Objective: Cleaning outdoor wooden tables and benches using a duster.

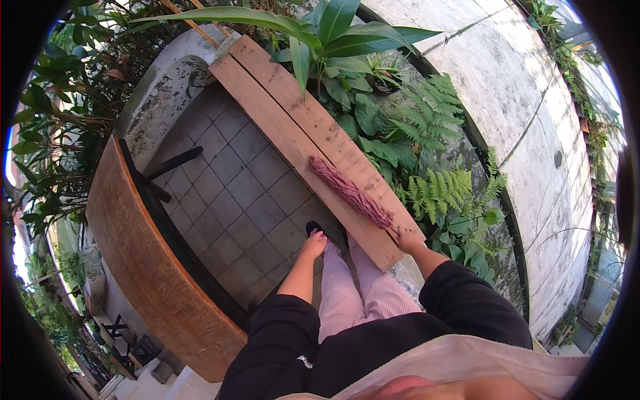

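Observation:
A bundle of pinkish-red yarn or cord (351,192) lies lengthwise on a bench of wooden planks (280,115). My right hand (407,240) is at the bundle's lower end, over the near end of the planks; its fingers are bent, and whether they grip the bundle or the plank cannot be told. My left hand (315,244) hangs above the tiled floor beside my leg, left of the bench, with its fingers curled. What may be inside it is hidden.
To the left stands a wooden table (150,255) with a dark edge and black legs. A weathered concrete support (165,85) holds the far bench end. Ferns (440,195) and broad-leaved plants (370,115) grow along the bench's right side, beside a pale concrete surface (525,125).

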Motion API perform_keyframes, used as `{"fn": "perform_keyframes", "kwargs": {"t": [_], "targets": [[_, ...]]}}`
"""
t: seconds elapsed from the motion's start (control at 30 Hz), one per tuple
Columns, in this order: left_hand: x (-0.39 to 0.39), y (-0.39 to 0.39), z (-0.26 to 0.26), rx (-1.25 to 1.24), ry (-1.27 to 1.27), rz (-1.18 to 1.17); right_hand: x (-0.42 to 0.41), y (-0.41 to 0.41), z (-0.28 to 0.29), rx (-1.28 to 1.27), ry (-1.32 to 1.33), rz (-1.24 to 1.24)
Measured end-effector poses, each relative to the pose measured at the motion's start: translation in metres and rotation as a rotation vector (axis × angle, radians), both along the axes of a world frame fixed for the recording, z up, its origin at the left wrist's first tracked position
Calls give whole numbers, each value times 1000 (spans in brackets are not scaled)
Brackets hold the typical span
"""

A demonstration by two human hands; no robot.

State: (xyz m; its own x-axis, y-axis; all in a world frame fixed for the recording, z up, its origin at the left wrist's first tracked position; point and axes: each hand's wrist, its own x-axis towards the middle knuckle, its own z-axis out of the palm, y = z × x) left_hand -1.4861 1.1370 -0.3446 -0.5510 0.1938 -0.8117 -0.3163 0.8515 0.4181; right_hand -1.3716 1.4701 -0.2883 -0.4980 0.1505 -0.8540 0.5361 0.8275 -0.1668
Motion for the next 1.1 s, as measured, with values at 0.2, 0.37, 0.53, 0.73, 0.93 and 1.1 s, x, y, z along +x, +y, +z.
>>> {"fn": "perform_keyframes", "kwargs": {"t": [0.2, 0.37, 0.53, 0.73, 0.93, 1.1], "targets": [[-6, 64, -13, 64, 12, -133, -149, -19, -13, 17, 199, -60], [7, 70, -9, 119, -37, -95, -152, -41, -5, 14, 166, 3], [18, 33, -18, 62, -35, -161, -28, -37, -12, 11, -158, -48], [8, 24, -1, -12, -76, -123, 132, 11, -11, 9, -490, 1], [-8, 14, 2, -72, -78, -145, 53, -5, -11, 44, -108, -65], [-17, 48, 7, -14, -56, -250, -104, -34, -16, -121, 368, -185]]}}
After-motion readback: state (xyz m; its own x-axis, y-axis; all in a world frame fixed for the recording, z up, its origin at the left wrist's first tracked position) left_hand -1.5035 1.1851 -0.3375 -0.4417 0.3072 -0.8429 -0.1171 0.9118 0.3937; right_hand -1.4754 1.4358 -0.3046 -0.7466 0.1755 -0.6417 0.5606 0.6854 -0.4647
